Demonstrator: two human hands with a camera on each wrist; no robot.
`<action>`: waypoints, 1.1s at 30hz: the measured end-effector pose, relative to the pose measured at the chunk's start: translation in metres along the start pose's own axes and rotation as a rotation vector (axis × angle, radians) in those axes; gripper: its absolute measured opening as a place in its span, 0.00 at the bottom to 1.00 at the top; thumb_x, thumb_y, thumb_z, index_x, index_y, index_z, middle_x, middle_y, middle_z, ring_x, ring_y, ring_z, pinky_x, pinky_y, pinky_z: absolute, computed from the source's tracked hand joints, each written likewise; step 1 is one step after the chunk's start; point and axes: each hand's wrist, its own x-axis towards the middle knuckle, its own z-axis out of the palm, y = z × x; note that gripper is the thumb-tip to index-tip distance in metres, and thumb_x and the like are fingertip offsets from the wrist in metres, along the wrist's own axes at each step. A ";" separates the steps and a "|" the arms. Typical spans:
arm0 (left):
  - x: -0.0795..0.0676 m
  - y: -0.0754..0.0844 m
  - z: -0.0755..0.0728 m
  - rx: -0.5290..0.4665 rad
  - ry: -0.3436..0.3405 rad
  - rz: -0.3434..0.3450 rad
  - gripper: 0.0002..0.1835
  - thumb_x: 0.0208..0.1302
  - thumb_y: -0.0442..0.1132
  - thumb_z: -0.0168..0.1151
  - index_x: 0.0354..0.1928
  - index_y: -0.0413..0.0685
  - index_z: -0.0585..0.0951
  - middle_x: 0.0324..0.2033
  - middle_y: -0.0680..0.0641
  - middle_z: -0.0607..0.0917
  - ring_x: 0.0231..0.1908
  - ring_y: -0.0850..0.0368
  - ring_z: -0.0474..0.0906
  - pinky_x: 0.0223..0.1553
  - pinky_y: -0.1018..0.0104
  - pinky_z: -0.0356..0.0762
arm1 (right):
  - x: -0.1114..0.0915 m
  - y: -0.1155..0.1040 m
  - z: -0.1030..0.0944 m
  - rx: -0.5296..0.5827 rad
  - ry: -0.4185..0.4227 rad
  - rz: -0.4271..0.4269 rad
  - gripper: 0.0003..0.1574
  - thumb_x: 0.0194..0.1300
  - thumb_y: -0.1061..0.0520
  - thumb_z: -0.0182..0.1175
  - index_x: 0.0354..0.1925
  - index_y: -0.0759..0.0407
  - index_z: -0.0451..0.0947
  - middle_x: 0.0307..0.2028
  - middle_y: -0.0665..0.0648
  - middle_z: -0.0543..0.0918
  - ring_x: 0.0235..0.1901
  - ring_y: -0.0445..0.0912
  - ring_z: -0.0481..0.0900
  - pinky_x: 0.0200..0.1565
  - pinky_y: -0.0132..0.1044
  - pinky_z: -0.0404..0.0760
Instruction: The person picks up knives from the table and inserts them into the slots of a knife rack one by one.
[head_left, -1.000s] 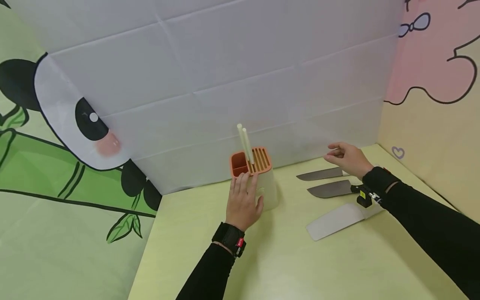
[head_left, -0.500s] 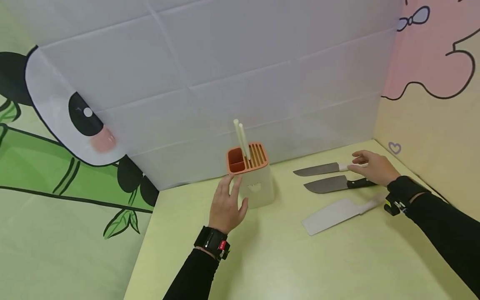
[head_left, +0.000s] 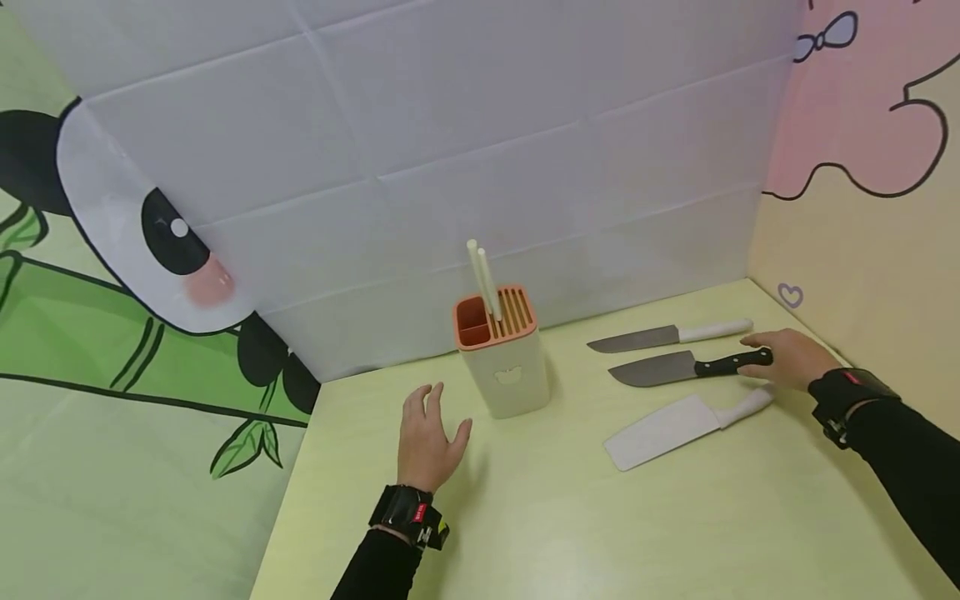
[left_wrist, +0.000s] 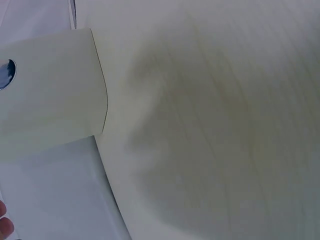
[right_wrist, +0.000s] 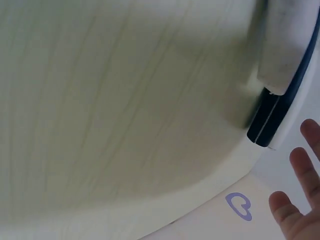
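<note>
Head: two pale handles (head_left: 490, 283) in knife block (head_left: 506, 354)

The head view is bright and evenly lit, with pale glare on the tabletop (head_left: 573, 550) between five and six o'clock and a soft shadow at four o'clock from the left hand (head_left: 427, 450). Both wrist views look dimmer, greyer, broadly shadowed.

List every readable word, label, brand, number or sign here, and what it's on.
Readable words, brands or numbers: none.
Red tag on the left wrist strap: pale marks, too small to read.
Red tag on the right wrist strap: too small to read.
Purple heart outline, on the wall: a drawing, no text.
Knife holder, loose knives: no lettering visible.
</note>
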 end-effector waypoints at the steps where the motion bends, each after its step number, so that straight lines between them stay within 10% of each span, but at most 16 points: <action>1: -0.002 -0.002 0.002 0.001 -0.007 -0.010 0.38 0.54 0.51 0.66 0.62 0.37 0.67 0.55 0.35 0.69 0.57 0.42 0.63 0.54 0.46 0.69 | 0.000 0.001 0.001 -0.006 -0.012 -0.002 0.33 0.52 0.48 0.70 0.50 0.68 0.77 0.43 0.70 0.81 0.44 0.65 0.76 0.42 0.58 0.75; 9: -0.013 -0.012 0.007 0.001 -0.073 -0.090 0.37 0.55 0.53 0.64 0.61 0.38 0.68 0.53 0.36 0.70 0.56 0.43 0.63 0.55 0.47 0.68 | 0.008 0.001 0.009 -0.033 -0.084 -0.001 0.32 0.51 0.49 0.71 0.51 0.65 0.77 0.43 0.66 0.82 0.35 0.51 0.74 0.36 0.48 0.72; 21: -0.024 -0.017 0.014 0.012 -0.073 -0.067 0.37 0.55 0.54 0.64 0.60 0.37 0.68 0.51 0.36 0.72 0.54 0.42 0.65 0.52 0.45 0.70 | 0.012 0.002 0.027 -0.066 -0.086 -0.076 0.27 0.54 0.58 0.66 0.52 0.67 0.75 0.47 0.71 0.79 0.48 0.66 0.73 0.48 0.60 0.73; 33: -0.032 -0.012 0.017 0.001 -0.051 -0.057 0.36 0.54 0.53 0.65 0.59 0.37 0.70 0.48 0.37 0.74 0.52 0.42 0.67 0.51 0.46 0.71 | 0.015 -0.002 0.035 -0.205 -0.042 -0.191 0.20 0.51 0.59 0.69 0.44 0.60 0.79 0.40 0.60 0.82 0.40 0.56 0.79 0.41 0.54 0.78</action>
